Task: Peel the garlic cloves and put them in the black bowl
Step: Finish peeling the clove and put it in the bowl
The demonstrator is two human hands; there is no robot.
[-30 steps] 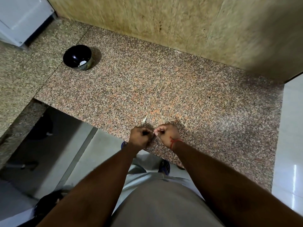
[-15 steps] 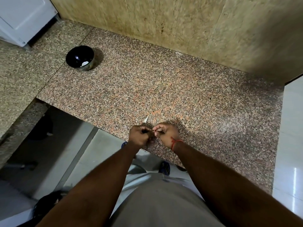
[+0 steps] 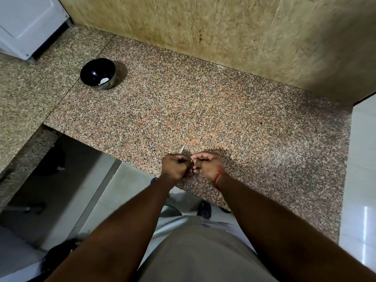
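Observation:
My left hand (image 3: 176, 166) and my right hand (image 3: 206, 165) meet over the near edge of the granite counter (image 3: 223, 110), fingers curled and fingertips together. Between them they pinch a small garlic clove (image 3: 191, 160), almost wholly hidden by the fingers. A pale strip of garlic skin (image 3: 181, 149) lies on the counter just beyond my left hand. The black bowl (image 3: 98, 76) stands far off at the back left of the counter, with a white peeled clove (image 3: 104, 80) inside it.
A beige stone wall (image 3: 223, 27) backs the counter. A white appliance (image 3: 26, 23) stands at the far left corner. The counter's near edge drops to a tiled floor (image 3: 126, 192), where my feet show. A white surface (image 3: 362, 180) borders the right side.
Both hands stay together at the counter edge, working the clove with small finger movements. The view has shifted slightly; the bowl has not moved.

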